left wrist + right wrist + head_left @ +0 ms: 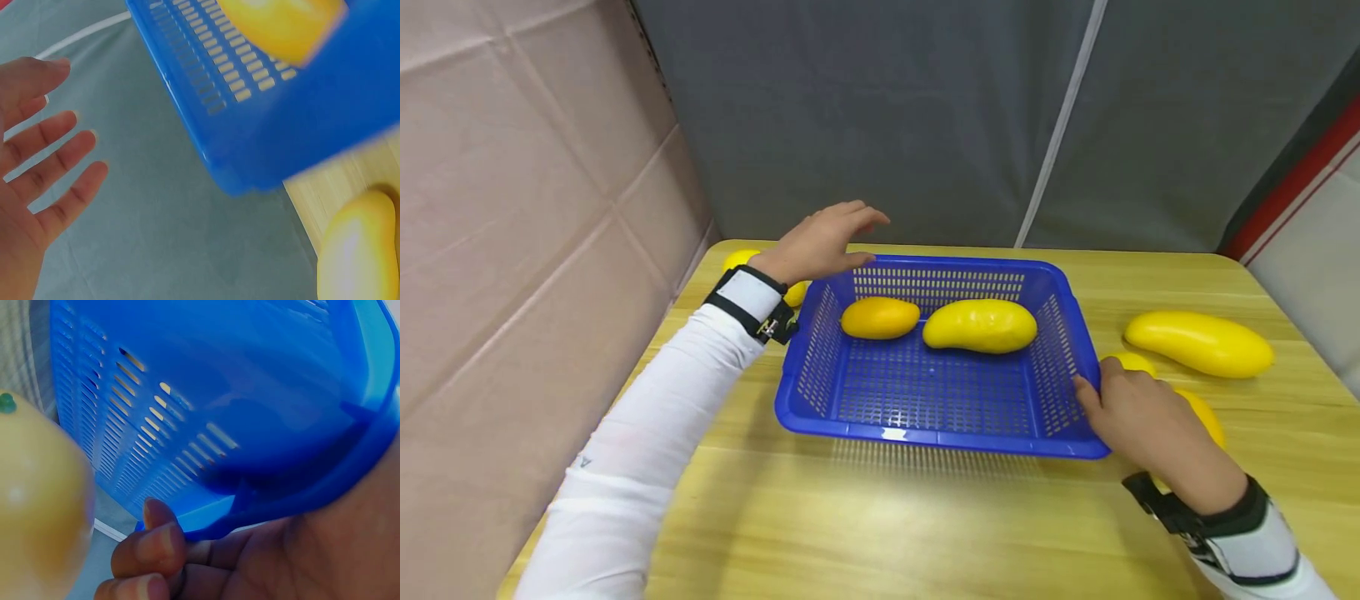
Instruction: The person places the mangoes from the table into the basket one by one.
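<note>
A blue plastic basket (940, 439) with slotted sides stands in the middle of the wooden table. Inside it lie an orange-yellow mango (880, 318) and a longer, bumpy yellow fruit (980, 326). My right hand (1150, 425) grips the basket's right rim, fingers curled under the edge in the right wrist view. Above the basket's far left corner is my left hand (827, 242), its fingers spread and apart from the rim in the left wrist view. Partly behind the left wrist, yellow fruit (741, 257) shows on the table.
A long yellow fruit (1198, 343) lies on the table (850, 533) at the right. More yellow fruit (1202, 414) sits partly hidden behind my right hand. A grey curtain (880, 125) hangs behind the table, and a pale padded wall (512, 250) rises on the left.
</note>
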A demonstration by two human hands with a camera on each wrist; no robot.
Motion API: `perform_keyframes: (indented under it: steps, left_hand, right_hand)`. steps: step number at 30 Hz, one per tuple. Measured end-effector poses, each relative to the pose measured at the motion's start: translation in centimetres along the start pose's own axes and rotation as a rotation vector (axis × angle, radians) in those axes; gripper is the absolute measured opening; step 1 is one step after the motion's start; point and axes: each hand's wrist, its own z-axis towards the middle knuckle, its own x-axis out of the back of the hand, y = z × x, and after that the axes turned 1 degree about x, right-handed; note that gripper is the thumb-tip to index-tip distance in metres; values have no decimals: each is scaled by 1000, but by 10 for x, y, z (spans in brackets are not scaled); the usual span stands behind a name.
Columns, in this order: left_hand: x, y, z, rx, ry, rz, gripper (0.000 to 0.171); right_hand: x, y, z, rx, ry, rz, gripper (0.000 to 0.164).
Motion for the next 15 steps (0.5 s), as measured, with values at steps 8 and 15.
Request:
perform_keyframes:
  steps: [8,15]
  left_hand:
    - [6,-26,-15,69,-13,2,50]
    - [1,-48,-31,132,-5,7,49]
  right_hand:
    - [0,-3,1,-7,-9,2,55]
    - [0,-3,0,-6,-31,10,57]
